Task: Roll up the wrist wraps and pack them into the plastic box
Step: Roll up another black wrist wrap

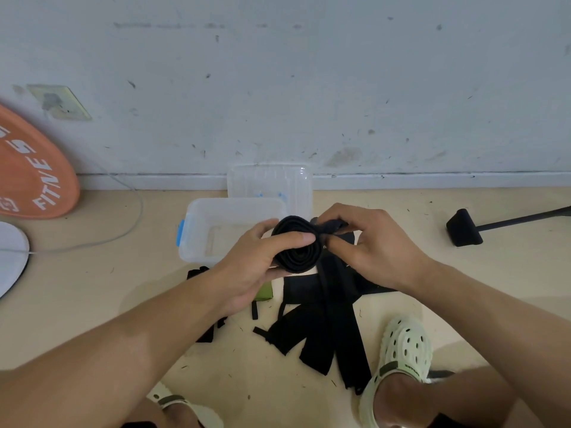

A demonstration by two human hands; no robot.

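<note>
Head view: a black wrap [296, 244] is held above the floor, already wound into a thick coil. The coil is gripped by the left hand [256, 267], thumb laid across its face and fingers curled behind. The loose end is pinched by the right hand [367, 245] at the coil's right edge, with a strap trailing down from it. The box [216, 230] stands open on the floor just behind the hands, and nothing can be seen inside it; its lid [272, 183] is propped against the wall. More black wraps [324, 322] lie unrolled on the floor below the hands, between the feet.

The step in hand is judged to be the closing of the roll. Tension should be kept on the tail while it is drawn round, so that the coil is not loosened. The thumb is best kept pressed on the face until the end is fastened, and the layers kept flush so that the roll fits the box
</note>
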